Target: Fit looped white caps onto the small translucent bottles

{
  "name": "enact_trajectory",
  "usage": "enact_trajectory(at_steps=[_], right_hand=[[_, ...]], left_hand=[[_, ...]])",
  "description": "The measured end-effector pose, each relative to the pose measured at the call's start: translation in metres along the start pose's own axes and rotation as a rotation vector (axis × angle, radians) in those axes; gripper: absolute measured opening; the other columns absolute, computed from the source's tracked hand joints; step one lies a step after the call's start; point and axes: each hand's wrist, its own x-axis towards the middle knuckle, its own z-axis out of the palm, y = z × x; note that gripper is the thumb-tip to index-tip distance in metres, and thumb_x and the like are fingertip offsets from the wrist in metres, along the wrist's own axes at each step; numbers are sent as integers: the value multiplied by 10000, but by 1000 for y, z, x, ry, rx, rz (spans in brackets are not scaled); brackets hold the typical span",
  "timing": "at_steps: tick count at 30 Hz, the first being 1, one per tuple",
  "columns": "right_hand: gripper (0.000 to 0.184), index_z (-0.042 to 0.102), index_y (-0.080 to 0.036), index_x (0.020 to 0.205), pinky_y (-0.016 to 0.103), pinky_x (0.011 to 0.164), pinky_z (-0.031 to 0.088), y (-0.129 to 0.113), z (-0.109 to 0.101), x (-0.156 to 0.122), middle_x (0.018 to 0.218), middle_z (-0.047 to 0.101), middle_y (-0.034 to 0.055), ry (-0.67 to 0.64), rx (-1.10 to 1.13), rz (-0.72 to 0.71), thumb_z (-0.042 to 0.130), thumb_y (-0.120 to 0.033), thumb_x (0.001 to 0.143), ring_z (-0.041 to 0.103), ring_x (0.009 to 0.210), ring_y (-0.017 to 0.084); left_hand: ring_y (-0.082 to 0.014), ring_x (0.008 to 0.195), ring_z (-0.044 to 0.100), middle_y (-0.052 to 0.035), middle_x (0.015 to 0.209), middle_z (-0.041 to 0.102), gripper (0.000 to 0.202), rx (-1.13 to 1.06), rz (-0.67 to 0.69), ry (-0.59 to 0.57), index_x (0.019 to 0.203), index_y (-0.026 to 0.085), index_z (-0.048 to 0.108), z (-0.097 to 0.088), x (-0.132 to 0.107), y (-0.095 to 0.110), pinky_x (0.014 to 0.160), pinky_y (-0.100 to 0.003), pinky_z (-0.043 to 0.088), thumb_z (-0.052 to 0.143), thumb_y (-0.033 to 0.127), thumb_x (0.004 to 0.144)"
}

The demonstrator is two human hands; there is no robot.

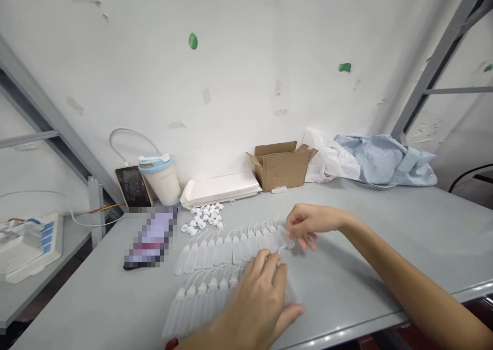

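Two rows of translucent white plastic tubes with thin looped cords at their tops lie side by side on the grey table. My left hand (260, 293) rests palm down over the right part of the nearer tube row (196, 304), its fingers spread and covering several tubes. At the right end of the farther tube row (227, 250), my right hand (306, 224) has its thumb and index finger pinched at the last tube (285, 238), the other fingers hanging loose. Behind the rows lies a heap of small white caps (204, 216).
Along the wall stand a phone (134, 186), a cup with a blue lid (159, 180), a stack of white sheets (221, 188), an open cardboard box (283, 168), a white plastic bag (331, 160) and a light blue bag (385, 160). A blurred-out flat object (152, 237) lies left.
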Motion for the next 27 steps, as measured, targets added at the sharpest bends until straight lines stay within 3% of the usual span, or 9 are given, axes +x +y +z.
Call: enact_trajectory(at_steps=[4, 8, 11, 14, 19, 23, 27], right_hand=[[243, 607, -133, 826, 236, 549, 468, 13, -16, 15, 758, 695, 56, 538, -363, -37, 418, -282, 858, 638, 615, 142], [218, 577, -121, 1003, 313, 794, 431, 26, -32, 41, 1041, 632, 121, 749, -553, -10, 426, -125, 845, 592, 928, 207], [305, 572, -137, 1056, 323, 832, 397, 33, -40, 58, 1109, 594, 123, 741, -695, -7, 454, -29, 796, 526, 1045, 241], [339, 581, -131, 1041, 330, 828, 381, 37, -41, 67, 1078, 600, 132, 698, -817, 9, 439, 20, 774, 515, 1047, 255], [355, 578, -115, 1021, 341, 810, 376, 39, -38, 75, 1064, 584, 151, 664, -954, 69, 396, 48, 764, 517, 1030, 265], [275, 597, -108, 974, 322, 771, 396, 43, -37, 81, 1043, 574, 160, 650, -992, 117, 468, -10, 752, 535, 1009, 277], [206, 626, -120, 892, 288, 687, 420, 46, -37, 77, 950, 598, 138, 670, -971, 144, 503, -51, 742, 598, 884, 252]], left_hand=[[-270, 1021, 484, -122, 1068, 577, 224, 47, -62, 56, 1041, 127, 567, -25, 5, -26, 846, -422, 449, 477, 249, 877], [-249, 953, 527, -121, 970, 619, 246, 208, -192, -1, 949, 111, 615, -49, 24, -86, 835, -379, 435, 379, 116, 882], [-252, 916, 564, -127, 917, 651, 248, 303, -257, -83, 908, 121, 644, -58, 42, -131, 817, -356, 435, 404, 91, 854], [-241, 935, 581, -118, 917, 666, 235, 329, -272, -134, 946, 144, 648, -58, 57, -156, 798, -315, 441, 453, 84, 830], [-243, 863, 612, -142, 891, 655, 185, 378, -356, -173, 907, 98, 640, -40, 72, -161, 744, -357, 470, 473, 165, 866], [-192, 901, 595, -80, 1022, 606, 236, 370, -415, -168, 1026, 113, 575, -26, 82, -160, 790, -394, 488, 524, 288, 877], [-233, 943, 585, -104, 960, 622, 131, 283, -424, -88, 899, 102, 613, -31, 84, -156, 810, -401, 469, 517, 179, 853]])
